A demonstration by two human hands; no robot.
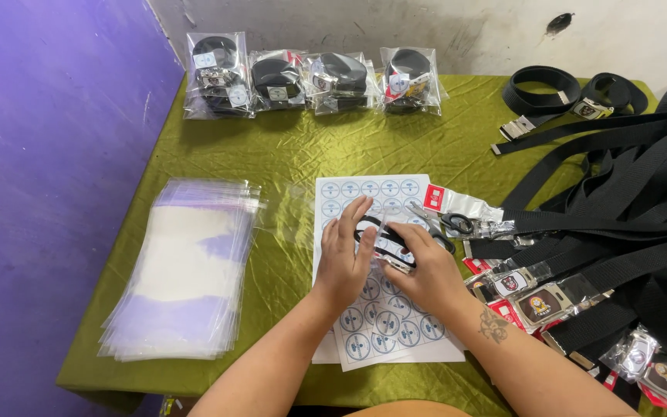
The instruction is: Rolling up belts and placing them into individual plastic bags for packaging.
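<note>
Your left hand [343, 259] and right hand [424, 266] meet over the sticker sheet [384, 316], near the middle of the table [287, 154] with its green cloth. Both hands are on one bagged belt [384, 241], a rolled black belt in a clear bag that lies on the upper half of the sheet. Left grip: fingers curled against the bag's left end, grasping it. Right grip: fingertips pinched on the bag's top right edge, also grasping it. The sheet is white with rows of round blue-and-white stickers, and it lies flat under both wrists. Just right of the hands are scissors [457, 224] with black handles, beside a small red-and-white tag [434, 198]. Further right a heap of loose black belts [627, 201] covers the table edge, with bagged buckles [542, 301] lying in front of it, close to your right forearm. To the left, well apart from the hands, a stack of empty clear bags [187, 270] sits on the cloth. Along the far edge, against the wall, four finished bagged belts in a row [310, 81]. Whether the held bag is sealed: cannot tell, your fingers cover the opening.
</note>
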